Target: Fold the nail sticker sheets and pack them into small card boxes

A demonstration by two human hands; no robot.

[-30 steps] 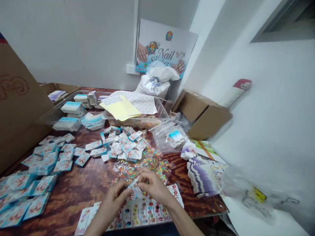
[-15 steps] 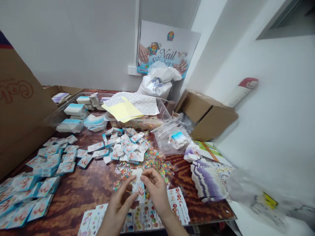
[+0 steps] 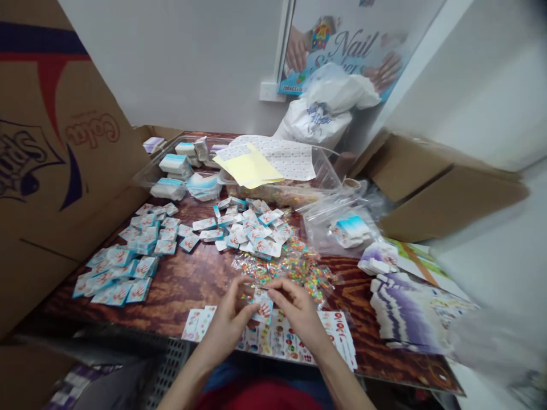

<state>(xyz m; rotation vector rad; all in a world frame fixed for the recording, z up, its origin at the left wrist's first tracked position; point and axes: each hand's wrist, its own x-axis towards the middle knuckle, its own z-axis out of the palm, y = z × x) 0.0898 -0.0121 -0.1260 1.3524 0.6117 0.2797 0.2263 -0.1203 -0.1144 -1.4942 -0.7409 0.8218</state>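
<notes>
two hands, one card: left hand point(image 3: 228, 323) and right hand point(image 3: 300, 310), fingers nearly closed, pinching a small handprint card point(image 3: 264, 306) between them, above nail sticker sheets point(image 3: 282, 340) at the near edge of the wood-grain worktop point(image 3: 179, 290).

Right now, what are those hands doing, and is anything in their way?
Left hand and right hand holding a blue-and-white card. Nail sticker sheets just below. Heap of clear packets just ahead, not blocking.
</notes>
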